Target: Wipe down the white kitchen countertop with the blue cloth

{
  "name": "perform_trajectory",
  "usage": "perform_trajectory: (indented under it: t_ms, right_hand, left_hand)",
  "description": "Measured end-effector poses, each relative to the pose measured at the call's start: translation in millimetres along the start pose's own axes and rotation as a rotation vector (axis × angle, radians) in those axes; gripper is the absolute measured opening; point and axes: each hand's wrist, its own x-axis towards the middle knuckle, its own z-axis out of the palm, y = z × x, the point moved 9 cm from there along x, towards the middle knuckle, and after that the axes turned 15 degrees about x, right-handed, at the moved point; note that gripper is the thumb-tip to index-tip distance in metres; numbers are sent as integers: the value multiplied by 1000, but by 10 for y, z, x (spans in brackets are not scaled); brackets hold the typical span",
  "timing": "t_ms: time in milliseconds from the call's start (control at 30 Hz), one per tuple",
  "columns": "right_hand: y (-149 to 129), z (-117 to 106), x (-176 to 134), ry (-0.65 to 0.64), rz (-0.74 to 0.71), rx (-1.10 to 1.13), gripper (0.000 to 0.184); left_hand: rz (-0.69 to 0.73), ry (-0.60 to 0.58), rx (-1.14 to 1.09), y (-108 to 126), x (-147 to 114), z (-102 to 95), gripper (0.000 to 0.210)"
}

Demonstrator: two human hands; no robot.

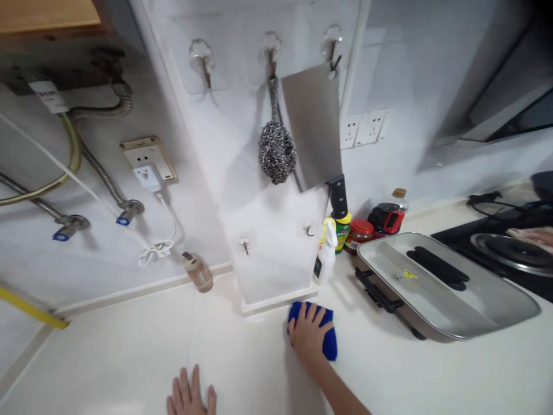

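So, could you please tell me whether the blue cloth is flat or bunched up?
The cloth looks flat, spreading out past the right hand; hidden folds I cannot tell.

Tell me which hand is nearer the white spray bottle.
Right. The right hand lies on the blue cloth, just in front of the spray bottle; the left hand is farther off, to the bottle's left at the picture's bottom edge.

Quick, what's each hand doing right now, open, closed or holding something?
Left hand: open, fingers spread, nothing visible in it, over the white countertop.
Right hand: open, fingers spread on top of the blue cloth.
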Motion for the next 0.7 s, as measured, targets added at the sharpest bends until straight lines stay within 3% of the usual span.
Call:
perform_trajectory:
  t_ms: [167,267,400,467,533,700]
  right_hand:
    - [-918,450,-484,-342,-119,139,70]
    - [-1406,574,-787,-550,-219,215,77]
    - [-1966,496,-1215,-832,-622,404,78]
    - [-2074,411,-1298,-923,-775,483,76]
    - [-2079,354,-1243,-959,-829,546,73]
    - [-1870,239,-1072,-940,-775,609,68]
  left_hand:
    - [52,52,-11,41,-32,-115,61]
    - [51,47,-13,39,-41,-149,59]
    - [37,15,-5,12,-40,-145,58]
    - [41,7,4,3,-36,-133,59]
    - [46,1,16,-4,-31,-111,60]
    - [23,4,34,-38,8,-28,61]
